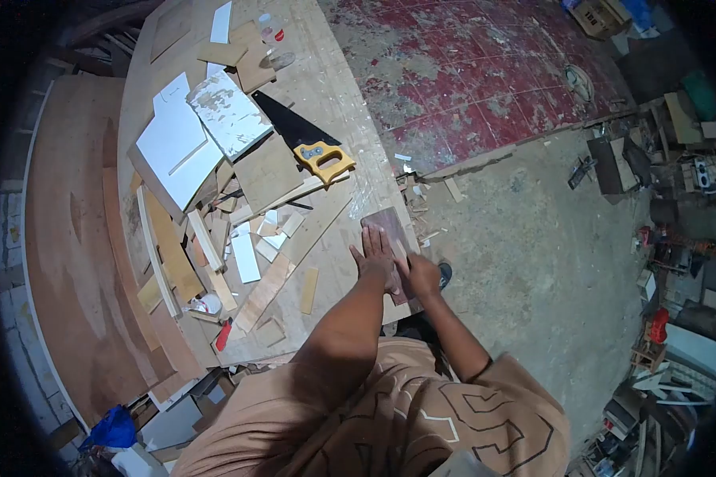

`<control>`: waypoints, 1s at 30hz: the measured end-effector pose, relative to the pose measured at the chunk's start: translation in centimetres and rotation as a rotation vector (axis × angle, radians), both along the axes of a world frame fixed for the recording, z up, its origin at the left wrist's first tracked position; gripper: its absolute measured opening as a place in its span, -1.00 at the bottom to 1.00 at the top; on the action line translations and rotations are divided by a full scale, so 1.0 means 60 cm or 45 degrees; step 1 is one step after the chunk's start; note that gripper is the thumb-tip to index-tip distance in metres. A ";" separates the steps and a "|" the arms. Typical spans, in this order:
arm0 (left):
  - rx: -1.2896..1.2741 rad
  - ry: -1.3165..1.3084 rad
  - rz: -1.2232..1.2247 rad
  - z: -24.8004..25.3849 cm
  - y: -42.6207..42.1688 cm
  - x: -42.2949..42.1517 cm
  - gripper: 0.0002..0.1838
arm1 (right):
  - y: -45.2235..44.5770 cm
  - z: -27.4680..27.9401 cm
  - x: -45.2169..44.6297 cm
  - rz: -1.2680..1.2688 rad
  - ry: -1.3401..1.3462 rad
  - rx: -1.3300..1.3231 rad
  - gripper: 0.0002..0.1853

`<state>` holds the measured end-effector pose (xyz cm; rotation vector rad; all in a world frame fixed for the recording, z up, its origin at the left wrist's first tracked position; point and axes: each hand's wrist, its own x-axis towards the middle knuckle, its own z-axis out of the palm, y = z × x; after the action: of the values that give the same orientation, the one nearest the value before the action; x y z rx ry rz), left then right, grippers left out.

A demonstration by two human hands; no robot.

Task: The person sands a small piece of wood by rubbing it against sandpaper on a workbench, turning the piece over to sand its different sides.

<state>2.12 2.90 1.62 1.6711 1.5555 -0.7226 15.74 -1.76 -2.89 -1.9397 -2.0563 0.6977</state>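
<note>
A reddish-brown wooden board (pixel 383 219) lies along the right edge of the wooden worktable (pixel 338 262). My left hand (pixel 378 256) rests flat on top of it, fingers stretched toward its far end. At the board's right edge is my right hand (pixel 423 277), its fingers curled closed. Whatever is inside that hand, if anything, is hidden from this angle. Farther up the table is a handsaw (pixel 324 159) with a black blade and yellow handle. A small strip of light wood (pixel 309 290) lies left of my forearms.
White panels (pixel 179 151), a paint-worn board (pixel 229 115) and several offcuts (pixel 245 256) cover the table's left part. A red-handled tool (pixel 223 335) lies near its front edge. Right of the table are concrete floor (pixel 501 238), red tiles (pixel 469 71) and clutter along the far side.
</note>
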 end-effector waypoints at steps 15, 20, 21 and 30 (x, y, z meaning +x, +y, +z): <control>-0.009 0.045 -0.025 -0.001 -0.001 0.005 0.68 | 0.193 0.008 -0.049 -0.100 -0.084 0.042 -0.54; 0.008 0.006 -0.009 0.003 -0.001 0.000 0.69 | 0.000 -0.001 0.001 -0.025 -0.061 0.020 -0.48; 0.011 0.000 -0.013 0.005 0.003 -0.001 0.69 | -0.022 0.008 0.008 -0.002 -0.053 0.047 -0.48; 0.030 0.030 0.004 0.003 -0.001 0.004 0.66 | 0.136 -0.030 -0.050 -0.042 -0.087 0.238 -0.54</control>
<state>2.36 2.86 1.80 1.6830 1.5884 -0.7277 12.71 6.39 -4.67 -1.9112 -2.0425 0.4203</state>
